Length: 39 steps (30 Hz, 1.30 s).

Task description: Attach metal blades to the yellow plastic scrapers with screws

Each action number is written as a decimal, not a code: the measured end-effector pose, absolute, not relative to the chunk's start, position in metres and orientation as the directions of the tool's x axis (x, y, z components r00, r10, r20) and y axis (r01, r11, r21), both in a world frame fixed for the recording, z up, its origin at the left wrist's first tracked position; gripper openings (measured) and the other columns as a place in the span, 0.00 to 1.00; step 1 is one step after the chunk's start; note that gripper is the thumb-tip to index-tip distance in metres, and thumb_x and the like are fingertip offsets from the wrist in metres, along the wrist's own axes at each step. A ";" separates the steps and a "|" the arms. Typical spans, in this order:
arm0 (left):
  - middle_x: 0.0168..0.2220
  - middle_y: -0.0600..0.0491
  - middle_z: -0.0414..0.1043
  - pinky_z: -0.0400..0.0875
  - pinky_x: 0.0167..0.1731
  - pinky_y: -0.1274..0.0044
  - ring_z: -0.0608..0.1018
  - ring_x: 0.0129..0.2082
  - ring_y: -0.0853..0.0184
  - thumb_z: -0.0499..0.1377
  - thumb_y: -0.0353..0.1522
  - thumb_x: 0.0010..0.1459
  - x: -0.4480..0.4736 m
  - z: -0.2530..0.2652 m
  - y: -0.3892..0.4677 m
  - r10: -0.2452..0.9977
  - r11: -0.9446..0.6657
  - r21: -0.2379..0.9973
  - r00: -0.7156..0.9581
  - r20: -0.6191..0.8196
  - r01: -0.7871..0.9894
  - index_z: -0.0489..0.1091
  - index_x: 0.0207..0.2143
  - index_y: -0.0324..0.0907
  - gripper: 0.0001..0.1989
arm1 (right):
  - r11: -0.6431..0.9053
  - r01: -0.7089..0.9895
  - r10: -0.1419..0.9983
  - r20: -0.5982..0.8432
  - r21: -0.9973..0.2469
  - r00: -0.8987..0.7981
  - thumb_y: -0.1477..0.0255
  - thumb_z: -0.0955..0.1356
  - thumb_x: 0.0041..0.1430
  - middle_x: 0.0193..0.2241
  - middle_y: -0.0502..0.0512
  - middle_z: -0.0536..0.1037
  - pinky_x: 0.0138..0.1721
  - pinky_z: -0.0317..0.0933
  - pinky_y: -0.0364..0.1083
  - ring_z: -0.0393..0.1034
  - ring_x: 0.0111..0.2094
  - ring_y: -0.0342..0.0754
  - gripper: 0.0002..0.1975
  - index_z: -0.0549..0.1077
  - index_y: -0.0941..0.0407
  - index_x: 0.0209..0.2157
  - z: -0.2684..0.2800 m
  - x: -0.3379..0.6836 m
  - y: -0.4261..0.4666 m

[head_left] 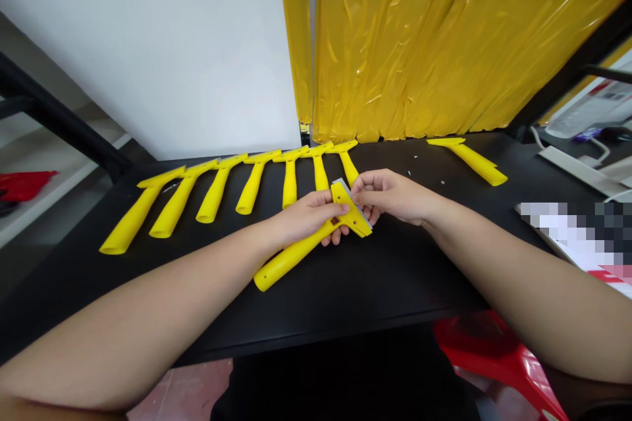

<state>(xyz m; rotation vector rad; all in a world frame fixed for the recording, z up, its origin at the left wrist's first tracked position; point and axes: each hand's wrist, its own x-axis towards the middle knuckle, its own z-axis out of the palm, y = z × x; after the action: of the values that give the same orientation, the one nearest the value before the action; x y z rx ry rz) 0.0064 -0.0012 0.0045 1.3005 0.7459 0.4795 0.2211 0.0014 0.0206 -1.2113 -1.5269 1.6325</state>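
My left hand (pixel 309 214) is closed around the neck of a yellow scraper (pixel 291 259), its hollow handle pointing down toward me. A thin grey blade (pixel 342 184) shows along the far edge of the scraper's wide head. My right hand (pixel 390 196) pinches that blade edge, thumb on top and the other fingers curled behind. Beyond my hands, several like scrapers (pixel 212 191) lie in a slanted row, heads away from me. One more scraper (pixel 476 163) lies apart at the right.
Small light bits (pixel 442 182) lie on the black table (pixel 415 276). A white panel (pixel 197 46) and yellow plastic sheeting (pixel 395 46) stand at the back. A red plastic object (pixel 494 355) sits below the front edge. Black frame posts (pixel 64 118) flank the table.
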 end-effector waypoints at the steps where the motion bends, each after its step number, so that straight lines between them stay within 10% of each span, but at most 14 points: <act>1: 0.28 0.52 0.77 0.71 0.17 0.83 0.78 0.20 0.71 0.57 0.32 0.69 0.006 0.005 -0.001 0.698 0.221 0.972 0.682 -0.219 0.086 0.72 0.40 0.37 0.07 | -0.172 0.160 0.880 -0.225 -0.972 -0.418 0.80 0.72 0.62 0.21 0.50 0.80 0.22 0.75 0.39 0.75 0.19 0.42 0.04 0.75 0.59 0.32 0.021 0.221 0.001; 39: 0.29 0.50 0.78 0.68 0.17 0.82 0.79 0.22 0.69 0.57 0.28 0.60 0.002 -0.001 0.003 0.681 0.246 0.969 0.708 -0.187 0.019 0.70 0.40 0.39 0.06 | -0.144 0.161 0.891 -0.199 -0.976 -0.408 0.74 0.77 0.57 0.21 0.50 0.79 0.22 0.74 0.40 0.74 0.20 0.42 0.08 0.76 0.57 0.32 0.017 0.221 0.002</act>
<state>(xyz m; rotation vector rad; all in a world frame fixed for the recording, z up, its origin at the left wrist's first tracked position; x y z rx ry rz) 0.0024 0.0030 -0.0010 1.2574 0.6772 0.5019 0.2213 0.0023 0.0167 -1.2018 -1.5404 1.6065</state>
